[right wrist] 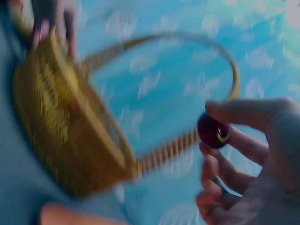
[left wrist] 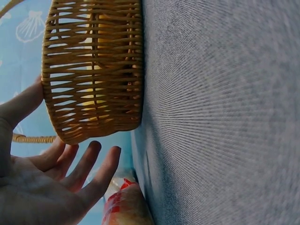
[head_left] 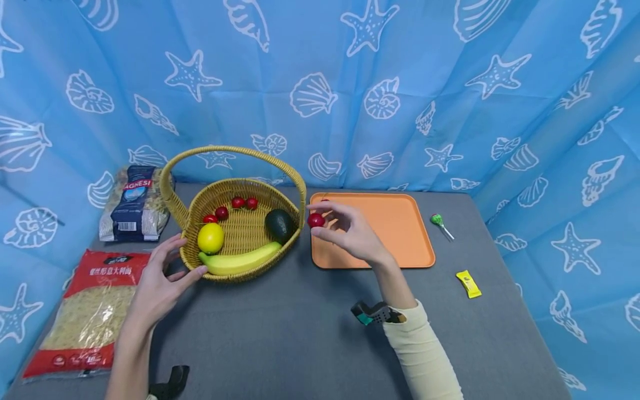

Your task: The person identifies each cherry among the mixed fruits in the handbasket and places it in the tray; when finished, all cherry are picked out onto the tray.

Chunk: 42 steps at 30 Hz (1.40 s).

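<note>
Left hand (head_left: 157,286): fingers spread apart, touching the rim of an arch-handled yellow-brown wicker basket (head_left: 250,225), not wrapped round it.
Basket, apparently done: round yellow lemon (head_left: 210,238), curved yellow banana (head_left: 244,260), dark green avocado (head_left: 279,226), four small red cherries (head_left: 221,213) inside.
Glossy red cherry (head_left: 315,220): just right of basket, outside; seems left to load.
Right hand (head_left: 361,236): thumb and finger clamped on that cherry.
Orange rectangular tray (head_left: 395,222): small red bit (head_left: 325,201) by left edge, mostly hidden; possibly another left.
Left wrist only: basket's lower outer wall, left fingers at full length.
Head only: basket contents clearly.
Right wrist only: blurry, but underside of the pinch, spare fingers curled.
</note>
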Each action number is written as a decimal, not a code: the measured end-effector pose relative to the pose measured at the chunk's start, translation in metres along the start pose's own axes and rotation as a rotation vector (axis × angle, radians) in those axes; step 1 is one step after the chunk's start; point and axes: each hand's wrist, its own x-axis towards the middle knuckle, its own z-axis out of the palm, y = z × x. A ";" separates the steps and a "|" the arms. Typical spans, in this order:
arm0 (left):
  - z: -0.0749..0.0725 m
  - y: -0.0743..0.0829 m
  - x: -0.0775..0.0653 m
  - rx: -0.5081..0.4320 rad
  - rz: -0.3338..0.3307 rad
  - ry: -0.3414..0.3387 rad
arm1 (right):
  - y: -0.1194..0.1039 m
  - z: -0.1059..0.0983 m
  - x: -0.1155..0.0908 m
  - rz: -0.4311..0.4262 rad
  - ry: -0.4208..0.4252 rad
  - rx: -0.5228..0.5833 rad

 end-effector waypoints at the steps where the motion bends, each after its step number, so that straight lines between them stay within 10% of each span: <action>1: 0.000 0.000 0.000 -0.001 -0.001 0.000 | 0.007 -0.007 0.000 0.018 0.041 -0.032; 7: 0.001 0.001 -0.001 -0.003 -0.003 0.003 | 0.045 -0.038 0.006 0.161 0.240 -0.115; 18: 0.001 0.001 -0.002 -0.015 0.001 0.004 | 0.089 -0.051 0.023 0.238 0.337 -0.020; 42: 0.001 0.000 -0.001 -0.004 -0.006 0.000 | 0.136 -0.052 0.040 0.326 0.251 -0.242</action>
